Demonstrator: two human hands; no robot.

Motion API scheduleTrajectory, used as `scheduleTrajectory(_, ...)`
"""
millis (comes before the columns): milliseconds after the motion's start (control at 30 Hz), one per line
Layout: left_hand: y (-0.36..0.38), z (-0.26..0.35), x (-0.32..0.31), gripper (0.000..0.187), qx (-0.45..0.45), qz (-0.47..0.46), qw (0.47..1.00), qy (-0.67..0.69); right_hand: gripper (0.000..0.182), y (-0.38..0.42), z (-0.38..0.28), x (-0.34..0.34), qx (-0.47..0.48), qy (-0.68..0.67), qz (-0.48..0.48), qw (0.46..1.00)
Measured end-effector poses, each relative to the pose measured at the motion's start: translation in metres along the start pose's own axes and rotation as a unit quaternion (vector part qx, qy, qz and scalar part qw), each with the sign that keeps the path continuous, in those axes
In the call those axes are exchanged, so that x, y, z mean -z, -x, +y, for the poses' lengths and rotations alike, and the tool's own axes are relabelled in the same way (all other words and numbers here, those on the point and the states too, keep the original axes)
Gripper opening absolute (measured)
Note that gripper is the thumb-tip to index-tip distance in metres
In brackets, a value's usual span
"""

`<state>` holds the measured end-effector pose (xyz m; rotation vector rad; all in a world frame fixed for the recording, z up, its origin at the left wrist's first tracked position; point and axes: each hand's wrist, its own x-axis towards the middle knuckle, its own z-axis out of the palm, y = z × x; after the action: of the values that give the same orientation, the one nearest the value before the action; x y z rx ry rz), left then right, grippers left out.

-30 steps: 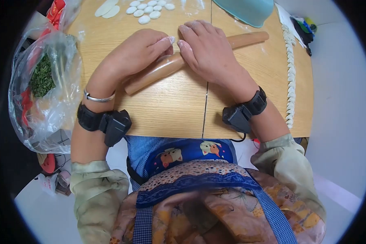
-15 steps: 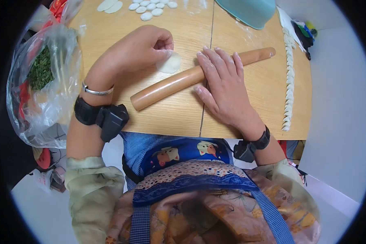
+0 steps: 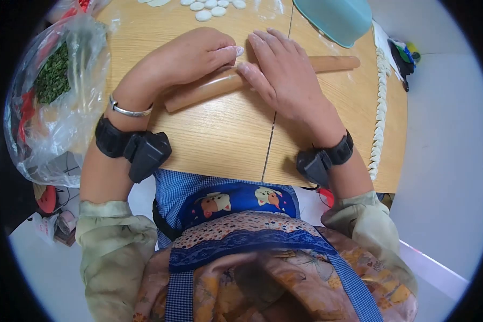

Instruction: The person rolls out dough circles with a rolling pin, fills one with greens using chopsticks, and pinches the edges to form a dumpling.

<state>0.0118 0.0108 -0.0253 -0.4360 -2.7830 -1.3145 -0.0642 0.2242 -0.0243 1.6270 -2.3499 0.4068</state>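
Your hands at the rolling pin, seen from above. The pin (image 3: 209, 91) lies aslant on the table (image 3: 220, 137), its left end nearer you and its right end farther off. Your right hand (image 3: 287, 75) rests palm down across the pin, its fingers straight, fairly close together and reaching past the far side, not wrapped around the wood; the thumb angles left. Your left hand (image 3: 201, 56) is at the far side of the pin's left half, fingers curled under and thumb pointing right; whether they pinch anything cannot be told. Both thumbs show white powder. Far, between and beyond your hands, sit flattened dough rounds (image 3: 212, 12), with 1 pale blue bowl (image 3: 341, 21) to their right. Along the right edge runs 1 row of folded dough pieces (image 3: 380, 118). At left, 1 clear bag (image 3: 86, 102) surrounds chopped greens (image 3: 53, 78).
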Motion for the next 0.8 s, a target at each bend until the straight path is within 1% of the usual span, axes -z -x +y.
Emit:
scheduleTrajectory(67, 0.000, 0.002, 0.000, 0.035, 0.000, 0.004, 1.000, 0.005, 0.060, -0.007, 0.002, -0.004, -0.004, 0.011, 0.004, 1.000)
scheduleTrajectory(133, 0.001, 0.009, 0.003, 0.032, 0.061, -0.022, 0.998, -0.005, 0.062, -0.007, 0.002, -0.005, -0.007, 0.021, 0.008, 1.000)
scheduleTrajectory(167, 0.002, 0.011, 0.003, 0.032, 0.062, -0.021, 0.998, -0.005, 0.063, -0.005, 0.001, -0.004, -0.005, 0.014, 0.013, 1.000)
scheduleTrajectory(233, 0.003, 0.011, 0.003, 0.025, 0.086, -0.029, 0.996, 0.019, 0.063, 0.001, 0.000, -0.002, -0.002, 0.007, 0.019, 1.000)
scheduleTrajectory(267, 0.003, 0.011, 0.003, 0.025, 0.086, -0.028, 0.996, 0.019, 0.064, 0.005, -0.002, 0.000, -0.006, 0.002, 0.012, 1.000)
scheduleTrajectory(333, 0.003, 0.008, 0.003, 0.019, 0.070, -0.042, 0.996, 0.027, 0.065, 0.018, -0.009, 0.007, -0.009, -0.001, 0.005, 1.000)
scheduleTrajectory(433, 0.003, 0.008, 0.003, 0.016, 0.049, -0.042, 0.997, 0.035, 0.069, 0.042, -0.024, 0.020, -0.040, 0.000, -0.053, 0.998)
scheduleTrajectory(467, 0.002, 0.009, 0.002, 0.016, 0.048, -0.041, 0.997, 0.035, 0.069, 0.050, -0.027, 0.024, -0.039, 0.001, -0.053, 0.998)
scheduleTrajectory(533, 0.000, 0.010, 0.000, 0.013, 0.019, -0.036, 0.987, 0.156, 0.070, 0.063, -0.033, 0.031, -0.057, 0.002, -0.080, 0.995)
scheduleTrajectory(567, 0.000, 0.011, -0.001, 0.013, 0.019, -0.035, 0.987, 0.155, 0.071, 0.068, -0.037, 0.034, -0.071, -0.008, -0.092, 0.993)
scheduleTrajectory(633, 0.001, 0.015, -0.002, 0.012, 0.085, -0.068, 0.961, 0.253, 0.072, 0.074, -0.040, 0.038, -0.074, -0.010, -0.095, 0.993)
scheduleTrajectory(767, 0.001, 0.012, -0.001, 0.012, 0.072, -0.089, 0.969, 0.218, 0.071, 0.076, -0.040, 0.041, -0.074, -0.011, -0.102, 0.992)
scheduleTrajectory(800, 0.001, 0.012, 0.000, 0.012, 0.064, -0.064, 0.988, 0.121, 0.071, 0.075, -0.040, 0.041, -0.074, -0.011, -0.102, 0.992)
